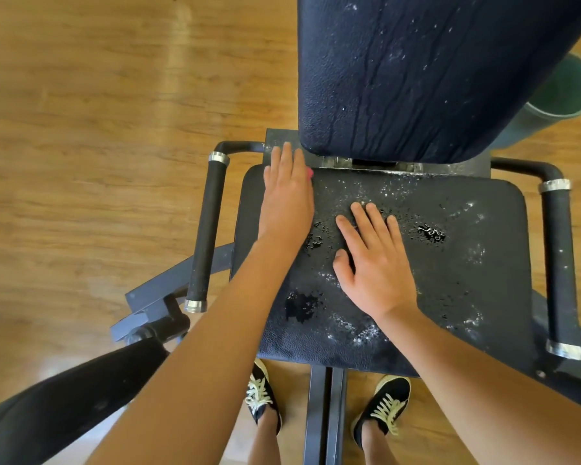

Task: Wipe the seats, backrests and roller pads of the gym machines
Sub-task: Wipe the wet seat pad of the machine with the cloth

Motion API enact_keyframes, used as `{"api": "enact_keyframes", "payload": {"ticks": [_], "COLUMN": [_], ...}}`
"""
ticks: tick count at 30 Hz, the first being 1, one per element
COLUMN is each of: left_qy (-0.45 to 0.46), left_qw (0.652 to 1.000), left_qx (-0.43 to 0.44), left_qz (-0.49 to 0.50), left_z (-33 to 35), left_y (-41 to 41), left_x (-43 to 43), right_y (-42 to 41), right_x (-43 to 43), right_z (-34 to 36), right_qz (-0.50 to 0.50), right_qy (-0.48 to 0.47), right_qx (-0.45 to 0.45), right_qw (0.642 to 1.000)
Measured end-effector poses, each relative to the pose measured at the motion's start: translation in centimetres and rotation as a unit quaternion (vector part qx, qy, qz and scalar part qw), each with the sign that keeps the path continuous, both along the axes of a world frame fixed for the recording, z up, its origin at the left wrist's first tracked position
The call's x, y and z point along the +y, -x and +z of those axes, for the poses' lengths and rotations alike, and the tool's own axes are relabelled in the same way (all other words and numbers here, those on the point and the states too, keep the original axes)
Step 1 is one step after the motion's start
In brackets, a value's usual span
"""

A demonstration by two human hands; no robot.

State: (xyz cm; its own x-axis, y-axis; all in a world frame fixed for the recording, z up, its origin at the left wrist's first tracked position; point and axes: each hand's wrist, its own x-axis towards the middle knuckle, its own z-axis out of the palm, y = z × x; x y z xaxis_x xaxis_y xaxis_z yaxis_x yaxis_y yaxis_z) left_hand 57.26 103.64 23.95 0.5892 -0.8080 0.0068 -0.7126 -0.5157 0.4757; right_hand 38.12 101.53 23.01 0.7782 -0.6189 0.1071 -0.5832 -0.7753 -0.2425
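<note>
The black padded seat (450, 280) of a gym machine lies below me, wet with droplets and white foam. Its dark backrest (416, 78) rises behind it, with liquid running down in streaks. My left hand (287, 196) lies flat with straight fingers on the seat's back left corner. A small bit of something pink (309, 172) shows at that hand's right edge; the rest is hidden under the hand. My right hand (369, 260) rests flat on the middle of the seat, fingers spread, holding nothing. A black roller pad (64, 397) sits at the lower left.
Black grip handles with silver collars flank the seat on the left (207, 229) and the right (559, 263). A green bucket (564, 92) stands on the wooden floor behind the backrest, at the right. My feet in black shoes (262, 394) stand either side of the machine's frame bar (324, 414).
</note>
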Motion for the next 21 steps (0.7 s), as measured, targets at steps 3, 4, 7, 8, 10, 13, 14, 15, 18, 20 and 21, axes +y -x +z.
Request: {"api": "enact_keyframes", "payload": {"ticks": [3, 4, 7, 8, 10, 13, 14, 15, 18, 20, 21], "left_qy": [-0.008, -0.010, -0.030, -0.036, -0.038, -0.039, -0.038, -0.036, -0.032, -0.036, -0.038], "left_qw": [1.000, 1.000, 0.999, 0.999, 0.999, 0.999, 0.999, 0.999, 0.999, 0.998, 0.998], "left_qx": [-0.011, -0.012, -0.021, -0.024, -0.022, -0.028, -0.029, -0.028, -0.034, -0.047, -0.051], "left_qz": [-0.008, -0.006, 0.000, -0.001, -0.003, -0.015, -0.016, -0.015, -0.018, -0.025, -0.027], "left_z": [-0.2, -0.2, 0.0, 0.0, 0.1, -0.1, -0.3, -0.5, -1.0, -1.2, -1.2], "left_y": [-0.8, -0.9, -0.5, -0.3, -0.1, 0.4, 0.8, 1.5, 3.1, 2.7, 2.2], "left_x": [-1.2, -1.3, -1.1, -1.0, -0.8, 0.2, 0.9, 1.9, 4.3, 4.0, 3.3], "right_y": [0.0, 0.0, 0.0, 0.0, 0.0, 0.0, 0.0, 0.0, 0.1, 0.0, 0.0], "right_x": [0.0, 0.0, 0.0, 0.0, 0.0, 0.0, 0.0, 0.0, 0.0, 0.0, 0.0], "right_z": [0.0, -0.1, -0.1, 0.0, 0.0, 0.0, 0.0, 0.0, 0.1, 0.1, 0.1], "right_qz": [0.000, 0.000, 0.001, 0.000, 0.001, 0.002, 0.002, 0.002, 0.001, 0.002, 0.002], "right_qy": [-0.001, -0.003, -0.004, -0.003, -0.003, -0.005, -0.006, -0.007, -0.010, -0.010, -0.011], "right_qx": [0.001, 0.000, -0.007, -0.009, -0.009, -0.012, -0.013, -0.014, -0.007, -0.001, 0.002], "right_qw": [1.000, 1.000, 1.000, 1.000, 1.000, 1.000, 1.000, 1.000, 1.000, 1.000, 1.000]}}
